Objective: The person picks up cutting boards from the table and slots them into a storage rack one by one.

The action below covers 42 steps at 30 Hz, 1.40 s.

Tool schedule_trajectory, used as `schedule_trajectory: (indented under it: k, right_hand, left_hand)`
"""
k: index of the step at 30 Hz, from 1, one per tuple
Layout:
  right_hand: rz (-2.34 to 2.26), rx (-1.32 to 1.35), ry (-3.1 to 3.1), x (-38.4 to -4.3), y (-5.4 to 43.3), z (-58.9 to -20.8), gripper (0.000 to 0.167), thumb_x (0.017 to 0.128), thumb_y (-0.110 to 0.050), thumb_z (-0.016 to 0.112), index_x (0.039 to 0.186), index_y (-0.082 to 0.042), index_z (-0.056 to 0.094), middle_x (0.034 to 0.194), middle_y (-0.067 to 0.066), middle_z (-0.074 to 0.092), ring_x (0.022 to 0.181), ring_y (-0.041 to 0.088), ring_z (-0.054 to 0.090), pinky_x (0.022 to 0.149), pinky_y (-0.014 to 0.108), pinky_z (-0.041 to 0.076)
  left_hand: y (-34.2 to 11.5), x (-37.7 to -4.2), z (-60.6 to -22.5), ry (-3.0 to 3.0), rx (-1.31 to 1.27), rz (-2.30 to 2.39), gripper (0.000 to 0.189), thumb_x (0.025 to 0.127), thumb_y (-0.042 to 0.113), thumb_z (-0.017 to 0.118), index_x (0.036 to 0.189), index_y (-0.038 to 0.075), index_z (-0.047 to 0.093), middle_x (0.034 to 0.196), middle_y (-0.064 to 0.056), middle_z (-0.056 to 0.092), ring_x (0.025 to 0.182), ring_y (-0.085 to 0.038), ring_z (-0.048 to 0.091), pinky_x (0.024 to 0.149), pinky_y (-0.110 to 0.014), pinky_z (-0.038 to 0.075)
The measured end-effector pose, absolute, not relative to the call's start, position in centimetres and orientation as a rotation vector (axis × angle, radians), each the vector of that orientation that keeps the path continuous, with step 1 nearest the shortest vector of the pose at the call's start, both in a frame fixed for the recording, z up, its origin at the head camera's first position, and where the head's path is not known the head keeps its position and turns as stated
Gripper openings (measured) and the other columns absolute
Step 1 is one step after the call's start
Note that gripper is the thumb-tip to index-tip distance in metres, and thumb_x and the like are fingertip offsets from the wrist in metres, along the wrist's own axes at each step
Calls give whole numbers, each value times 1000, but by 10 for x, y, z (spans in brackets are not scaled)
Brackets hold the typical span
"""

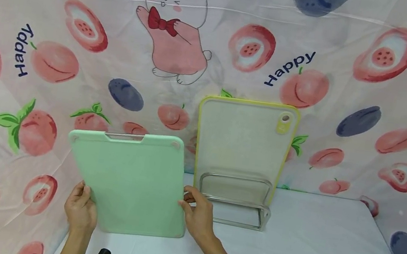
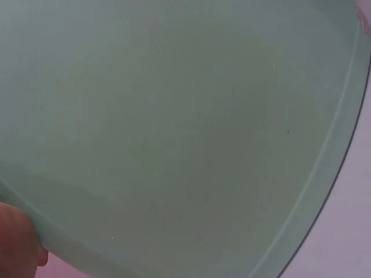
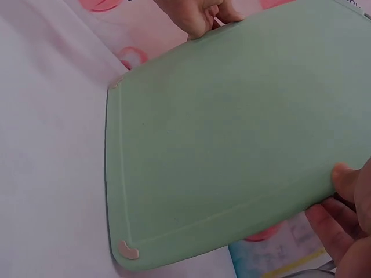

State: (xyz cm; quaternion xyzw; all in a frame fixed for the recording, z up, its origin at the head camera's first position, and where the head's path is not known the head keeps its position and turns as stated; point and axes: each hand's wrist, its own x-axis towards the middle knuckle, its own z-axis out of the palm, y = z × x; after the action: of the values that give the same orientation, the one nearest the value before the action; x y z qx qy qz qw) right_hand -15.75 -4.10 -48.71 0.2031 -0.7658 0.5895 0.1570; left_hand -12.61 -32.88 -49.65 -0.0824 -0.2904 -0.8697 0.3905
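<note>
A green cutting board [image 1: 136,182] with a handle slot along its top edge stands nearly upright between both hands, its broad face toward me. At its left edge my left hand [image 1: 81,209] grips the side, thumb in front. On the opposite edge my right hand [image 1: 197,214] pinches the board between thumb and fingers. Small pinkish pads [image 3: 128,250] mark its corners in the right wrist view. Close to the right hand is a metal rack [image 1: 263,217], holding a pale cutting board with a yellow rim [image 1: 244,142] upright.
A white cloth covers the table [image 1: 327,251], which reaches to the right of the rack. Behind it hangs a curtain [image 1: 253,3] printed with fruit and a rabbit, also draping down the left side.
</note>
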Motion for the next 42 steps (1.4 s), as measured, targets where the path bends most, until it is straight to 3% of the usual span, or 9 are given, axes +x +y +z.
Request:
schedule_trajectory:
  k: [20,25,31,36,39,42]
  right_hand:
    - [1695,676,-2124,-166,-37,-496,35,77,7,75,106,-10,65,88,3,66,81,19,66,63,22,55]
    - [1664,717,-2093,-167,-37,-498,34,78,6,75,106,-10,65,91,3,67,82,20,66,61,21,54]
    - [1651,753,-2017,-168,-37,-504,31,77,6,75,102,-11,66,92,2,67,82,19,66,61,22,55]
    - [1693,759,-1950,-164,-37,-493,32,74,14,73,99,-5,67,90,8,67,81,27,66,60,31,56]
    - [1689,754,-1963,-165,-37,-492,32,74,13,73,100,-5,66,90,9,67,82,27,66,61,30,56]
    - [1670,767,-2010,-173,-34,-501,32,77,6,74,104,-10,66,94,2,68,86,21,66,64,24,55]
  left_hand:
    - [-317,-134,-501,-678,-156,-2064,19,94,-14,42,97,-18,60,93,-17,61,93,-22,56,86,-26,43]
    - [-317,-137,-502,-686,-108,-2053,21,94,-15,41,94,-14,61,90,-15,60,90,-22,55,87,-26,41]
    - [-321,-134,-506,-661,-307,-2150,32,97,-14,28,96,-14,59,94,-16,59,94,-23,54,89,-28,39]
    - [-327,-132,-510,-618,-513,-2268,40,98,-12,17,100,-13,57,100,-18,59,98,-26,54,91,-30,38]
    - [-330,-132,-508,-706,-469,-2235,35,98,-14,23,101,-13,57,101,-17,59,98,-24,54,91,-28,39]
    - [-333,-128,-504,-962,-252,-2085,22,95,-14,38,100,-14,60,94,-13,61,90,-18,57,85,-22,45]
